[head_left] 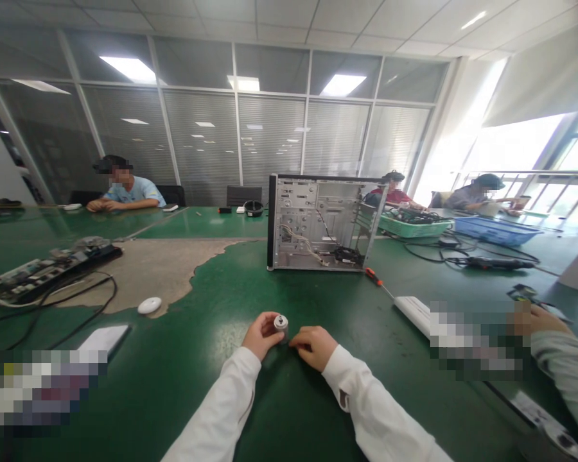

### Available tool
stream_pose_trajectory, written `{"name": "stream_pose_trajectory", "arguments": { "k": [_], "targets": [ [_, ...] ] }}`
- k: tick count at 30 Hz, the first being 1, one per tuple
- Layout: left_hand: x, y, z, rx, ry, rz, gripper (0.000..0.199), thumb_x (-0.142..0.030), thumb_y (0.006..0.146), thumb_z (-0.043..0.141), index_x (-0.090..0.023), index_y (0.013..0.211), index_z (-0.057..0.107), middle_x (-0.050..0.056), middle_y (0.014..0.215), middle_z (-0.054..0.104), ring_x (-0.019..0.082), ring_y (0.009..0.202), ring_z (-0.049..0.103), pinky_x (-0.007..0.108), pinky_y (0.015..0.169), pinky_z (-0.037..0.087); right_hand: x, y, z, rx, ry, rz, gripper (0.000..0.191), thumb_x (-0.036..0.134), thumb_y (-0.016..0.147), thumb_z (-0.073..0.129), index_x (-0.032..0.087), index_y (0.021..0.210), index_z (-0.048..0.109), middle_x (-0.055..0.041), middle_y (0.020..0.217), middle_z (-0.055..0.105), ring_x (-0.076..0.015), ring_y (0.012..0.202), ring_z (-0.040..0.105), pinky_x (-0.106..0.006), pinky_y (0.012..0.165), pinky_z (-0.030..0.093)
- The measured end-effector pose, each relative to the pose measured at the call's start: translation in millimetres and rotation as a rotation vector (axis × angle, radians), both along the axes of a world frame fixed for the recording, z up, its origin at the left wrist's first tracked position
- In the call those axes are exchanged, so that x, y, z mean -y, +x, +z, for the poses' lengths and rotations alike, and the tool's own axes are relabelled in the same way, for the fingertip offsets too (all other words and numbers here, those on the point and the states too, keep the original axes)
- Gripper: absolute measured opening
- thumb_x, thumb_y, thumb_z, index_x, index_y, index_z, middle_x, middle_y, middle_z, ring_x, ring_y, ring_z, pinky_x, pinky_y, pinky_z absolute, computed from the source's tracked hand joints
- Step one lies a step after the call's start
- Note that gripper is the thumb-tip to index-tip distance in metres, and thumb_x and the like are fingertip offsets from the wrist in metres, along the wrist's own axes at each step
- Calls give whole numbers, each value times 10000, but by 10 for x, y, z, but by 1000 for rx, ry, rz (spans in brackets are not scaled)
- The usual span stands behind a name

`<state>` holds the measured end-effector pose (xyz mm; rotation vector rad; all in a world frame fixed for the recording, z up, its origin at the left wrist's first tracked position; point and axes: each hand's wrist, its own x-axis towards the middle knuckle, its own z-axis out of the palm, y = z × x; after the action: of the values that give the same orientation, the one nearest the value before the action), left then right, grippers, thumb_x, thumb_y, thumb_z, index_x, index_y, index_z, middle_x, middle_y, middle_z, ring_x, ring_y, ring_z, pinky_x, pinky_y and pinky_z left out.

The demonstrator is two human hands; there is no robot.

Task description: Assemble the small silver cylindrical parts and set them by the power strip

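Gripping a small silvery cylinder point(281, 327) upright by its side, the fingers of the left hand point(262, 335) wrap it above the green bench point(241, 410); whether its base rests there cannot be told. Just beside it, the right hand point(316, 346) rests with fingers curled inward, and whether they pinch anything is hidden. Out to the right, a co-worker's hand point(539, 321) reaches past a grey sleeve. Farther off, a round white disc point(149, 305) lies to the left and an orange-handled screwdriver point(374, 277) to the right, near an opened computer case point(318, 224) standing upright. Beyond are a green basket point(414, 227), a blue basket point(498, 231) and a seated person in light blue point(137, 191).
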<state>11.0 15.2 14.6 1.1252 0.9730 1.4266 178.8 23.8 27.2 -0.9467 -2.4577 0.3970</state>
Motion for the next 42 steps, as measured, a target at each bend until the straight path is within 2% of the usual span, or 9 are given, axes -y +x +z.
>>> {"name": "stream_pose_trajectory", "arguments": {
  "k": [7, 13, 23, 30, 35, 39, 42],
  "targets": [
    [-19, -6, -39, -31, 17, 2, 375, -49, 455, 671, -146, 786, 524, 43, 791, 611, 171, 778, 572, 329, 780, 403, 59, 36, 112, 179, 75, 36, 394, 142, 627, 415, 305, 941, 589, -8, 661, 586, -139, 638, 535, -224, 585, 381],
    [-22, -16, -43, -55, 16, -2, 378, -72, 462, 679, -151, 794, 517, 43, 806, 607, 177, 802, 569, 335, 795, 402, 78, 40, 133, 223, 134, 27, 408, 148, 629, 406, 316, 959, 577, -12, 655, 587, -145, 625, 535, -230, 561, 367],
    [-41, -36, -72, -78, 22, -20, 400, -111, 459, 683, -146, 813, 500, 41, 827, 605, 175, 820, 570, 350, 815, 405, 115, 9, 199, 436, 72, -66, 397, 184, 680, 379, 329, 1024, 515, -13, 805, 610, -149, 732, 555, -237, 626, 366],
    [-32, -49, -71, -89, 29, -39, 399, -123, 478, 674, -145, 835, 497, 57, 868, 603, 184, 857, 564, 356, 837, 393, 132, 9, 179, 383, 76, -104, 390, 188, 666, 383, 329, 1003, 520, -4, 829, 618, -161, 738, 562, -250, 625, 373],
    [12, -47, 3, -139, 35, -80, 384, -122, 505, 661, -146, 850, 495, 66, 896, 603, 185, 878, 559, 362, 851, 386, 94, 10, 111, 300, 29, -134, 377, 177, 646, 406, 289, 982, 533, -3, 889, 615, -155, 799, 552, -237, 664, 371],
    [39, -42, 54, -190, 33, -130, 355, -106, 535, 639, -148, 857, 494, 70, 923, 597, 183, 909, 547, 359, 865, 377, 59, 1, 66, 230, 13, -215, 318, 176, 658, 405, 267, 927, 548, -3, 834, 622, -150, 755, 557, -230, 633, 368],
    [35, -27, 37, -191, 47, -134, 351, -85, 537, 628, -150, 856, 496, 64, 912, 600, 182, 901, 550, 358, 864, 377, 39, -5, 48, 169, 17, -255, 299, 172, 664, 408, 259, 914, 546, -4, 784, 618, -147, 713, 554, -231, 610, 366]
  ]
}}
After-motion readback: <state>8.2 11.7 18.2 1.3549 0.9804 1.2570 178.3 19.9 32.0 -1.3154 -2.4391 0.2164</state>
